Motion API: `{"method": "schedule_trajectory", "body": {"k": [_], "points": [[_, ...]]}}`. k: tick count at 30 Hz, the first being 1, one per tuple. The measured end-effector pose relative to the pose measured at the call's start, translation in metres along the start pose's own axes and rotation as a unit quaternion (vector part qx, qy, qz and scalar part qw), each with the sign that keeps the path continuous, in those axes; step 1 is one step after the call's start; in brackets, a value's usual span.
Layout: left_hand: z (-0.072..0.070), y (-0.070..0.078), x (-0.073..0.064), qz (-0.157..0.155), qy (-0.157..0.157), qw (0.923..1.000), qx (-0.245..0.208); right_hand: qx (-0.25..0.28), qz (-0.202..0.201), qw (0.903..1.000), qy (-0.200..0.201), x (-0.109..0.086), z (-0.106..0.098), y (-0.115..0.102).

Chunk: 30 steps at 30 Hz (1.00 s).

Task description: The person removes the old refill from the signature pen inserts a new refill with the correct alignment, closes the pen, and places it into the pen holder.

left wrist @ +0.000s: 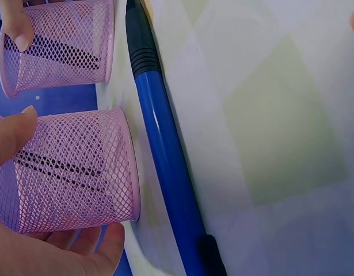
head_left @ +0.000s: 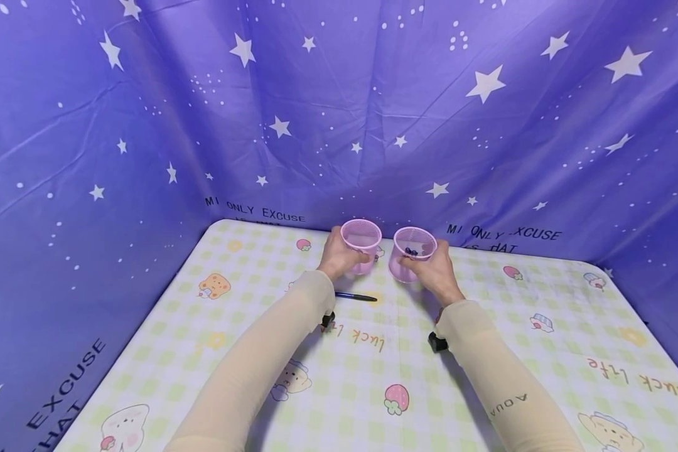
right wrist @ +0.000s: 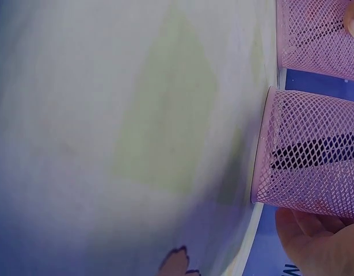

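Note:
Two pink mesh pen holders stand side by side near the table's back edge, a small gap between them. My left hand [head_left: 336,256] grips the left pen holder [head_left: 361,265], thumb on the near side. Around the right pen holder [head_left: 398,267] curl the fingers of my right hand [head_left: 439,274]. Dark pens [right wrist: 315,152] show through the mesh of the right holder. Thin dark streaks appear through the left holder's mesh; I cannot tell what they are. In front of the left holder, a blue pen [left wrist: 165,155] with black ends lies on the table.
A pale green checked cloth with cartoon prints covers the table [head_left: 457,389]. Behind it and at both sides hangs a purple curtain [head_left: 339,94] with white stars, close to the table's back edge.

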<state>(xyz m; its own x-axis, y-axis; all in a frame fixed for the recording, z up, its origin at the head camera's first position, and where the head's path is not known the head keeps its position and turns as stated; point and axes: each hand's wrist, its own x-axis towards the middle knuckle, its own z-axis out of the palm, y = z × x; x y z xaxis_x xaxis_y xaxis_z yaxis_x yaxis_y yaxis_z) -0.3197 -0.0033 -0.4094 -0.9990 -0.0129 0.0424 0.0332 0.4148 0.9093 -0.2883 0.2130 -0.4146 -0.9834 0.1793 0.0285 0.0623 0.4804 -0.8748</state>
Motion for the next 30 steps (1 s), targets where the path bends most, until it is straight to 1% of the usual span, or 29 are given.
{"method": "schedule_trajectory", "body": {"k": [17,24,30], "points": [[-0.0062,-0.0021,-0.0022,0.002,-0.001,1.0,-0.008,-0.003,-0.003,1.0,-0.005,-0.0008,0.0035,-0.0013],[-0.008,-0.0033,-0.0023,-0.001,-0.004,1.0,-0.005,-0.006,-0.001,0.9999,-0.01,-0.001,0.0047,-0.0018],[-0.0102,-0.003,-0.003,0.003,-0.002,1.0,-0.004,-0.008,0.001,0.9999,-0.013,-0.0007,0.0057,-0.0029]]}}
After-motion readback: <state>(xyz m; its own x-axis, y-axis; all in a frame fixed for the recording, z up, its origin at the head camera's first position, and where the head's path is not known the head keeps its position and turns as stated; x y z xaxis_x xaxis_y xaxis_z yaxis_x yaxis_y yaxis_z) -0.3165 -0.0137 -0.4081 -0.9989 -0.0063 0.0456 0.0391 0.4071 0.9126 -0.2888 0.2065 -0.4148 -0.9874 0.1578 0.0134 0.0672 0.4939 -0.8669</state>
